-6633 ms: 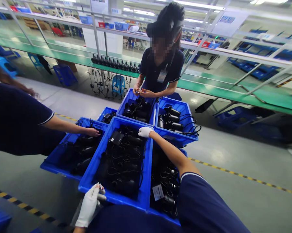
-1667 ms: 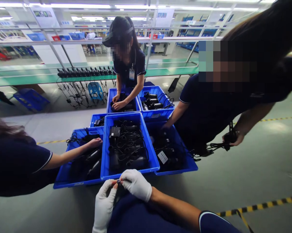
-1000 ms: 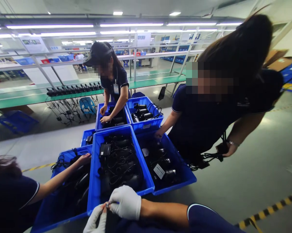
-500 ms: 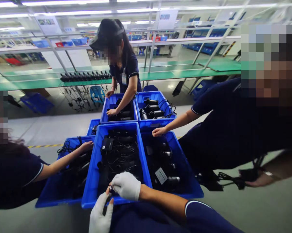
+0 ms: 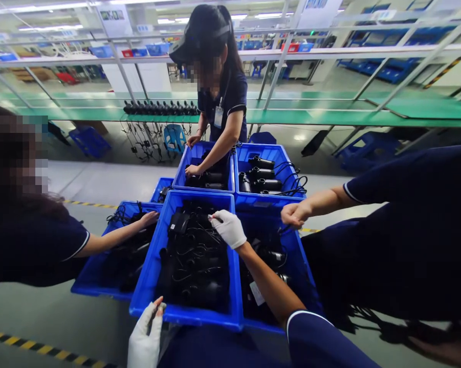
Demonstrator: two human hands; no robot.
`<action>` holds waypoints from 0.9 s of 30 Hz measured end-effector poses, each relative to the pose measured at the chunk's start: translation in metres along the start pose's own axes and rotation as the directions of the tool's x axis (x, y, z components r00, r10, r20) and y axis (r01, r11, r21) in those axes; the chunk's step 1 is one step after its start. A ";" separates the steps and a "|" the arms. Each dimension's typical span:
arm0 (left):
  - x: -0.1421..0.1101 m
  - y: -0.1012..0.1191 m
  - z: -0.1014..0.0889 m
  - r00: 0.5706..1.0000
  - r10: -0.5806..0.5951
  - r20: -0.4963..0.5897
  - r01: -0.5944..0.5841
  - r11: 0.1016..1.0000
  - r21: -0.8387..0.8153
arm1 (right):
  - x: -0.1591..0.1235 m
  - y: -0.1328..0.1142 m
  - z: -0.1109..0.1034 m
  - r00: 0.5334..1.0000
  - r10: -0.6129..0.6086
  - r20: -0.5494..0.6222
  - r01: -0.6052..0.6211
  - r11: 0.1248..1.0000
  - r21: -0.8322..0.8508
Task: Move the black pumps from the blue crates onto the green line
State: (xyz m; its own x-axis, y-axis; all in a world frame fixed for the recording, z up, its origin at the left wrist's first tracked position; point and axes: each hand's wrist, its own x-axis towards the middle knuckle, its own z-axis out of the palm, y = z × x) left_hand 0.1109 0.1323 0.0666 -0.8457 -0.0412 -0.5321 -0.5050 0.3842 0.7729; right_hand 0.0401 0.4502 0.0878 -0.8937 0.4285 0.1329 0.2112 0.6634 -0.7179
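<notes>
My right hand (image 5: 230,228), in a white glove with bare fingertips, is closed in a pinch over the far right part of the middle blue bin (image 5: 236,286). Whatever is in its fingertips is too small to name. Black cylindrical devices (image 5: 203,263) with thin cables fill this bin, and a black box with a small white label (image 5: 178,223) lies among them. At the bin's near left corner, my left hand (image 5: 146,332), gloved the same way, has its thumb and finger tips together; I cannot make out anything between them.
Several more blue bins with black devices adjoin, including the far right bin (image 5: 270,149). A co-worker (image 5: 222,110) reaches into the far bin. One person's arm (image 5: 115,237) extends from the left, another's hand (image 5: 296,212) from the right. Behind runs a green bench (image 5: 310,112).
My right hand has left my left hand and moved forward over the middle bin. The left stays near the front corner. The view has shifted right; the right co-worker's hand has lifted to the bin's edge.
</notes>
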 end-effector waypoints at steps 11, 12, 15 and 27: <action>0.010 -0.024 -0.008 0.998 -0.063 -0.005 0.063 0.998 -0.011 | 0.024 0.003 0.012 0.999 0.011 -0.031 -0.007 0.991 0.131; 0.010 -0.025 -0.008 0.998 -0.066 0.002 0.066 0.998 -0.010 | 0.021 0.003 0.014 1.000 0.014 -0.014 -0.012 0.986 0.165; 0.005 -0.021 -0.005 1.000 -0.017 -0.019 0.016 1.000 -0.006 | 0.015 0.000 0.016 0.999 0.023 0.033 -0.030 0.974 0.226; -0.004 -0.012 -0.001 1.000 -0.002 -0.023 0.001 0.999 -0.032 | 0.023 0.028 -0.001 0.999 -0.005 -0.049 -0.007 0.972 -0.233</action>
State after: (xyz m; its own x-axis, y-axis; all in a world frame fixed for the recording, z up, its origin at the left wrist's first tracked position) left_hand 0.1198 0.1270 0.0597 -0.8484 -0.0631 -0.5256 -0.5114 0.3542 0.7830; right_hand 0.0256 0.4793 0.0710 -0.8743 0.4549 0.1695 0.3038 0.7851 -0.5398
